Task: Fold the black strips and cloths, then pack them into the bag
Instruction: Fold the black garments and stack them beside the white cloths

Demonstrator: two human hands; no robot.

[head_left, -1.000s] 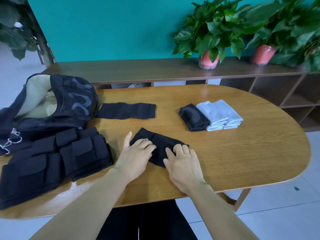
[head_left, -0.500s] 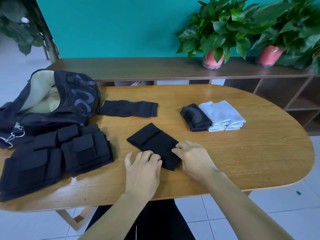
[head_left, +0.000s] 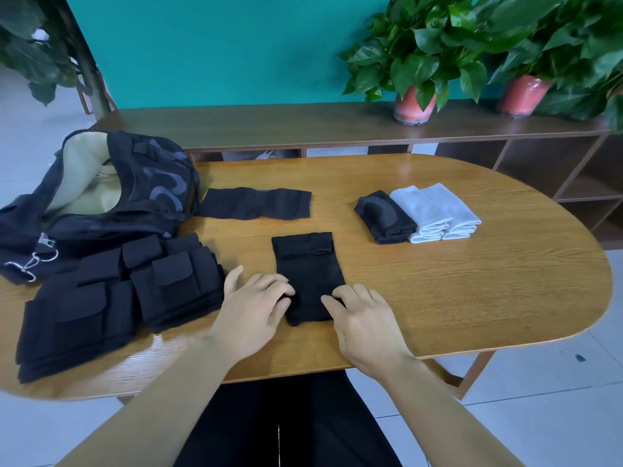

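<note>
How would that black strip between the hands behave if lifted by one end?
The black strip would probably droop: it lies flat with a soft folded end, like thin fabric. It looks light. It likely won't roll or slide much on the wooden table, though the fold may open.

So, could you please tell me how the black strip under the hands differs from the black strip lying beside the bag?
The strip under the hands runs away from the person; the strip beside the bag runs across the table. The near one has a folded-over band at its far end and both hands touch it; the far one lies flat, single-layered and untouched. Both are black fabric.
</note>
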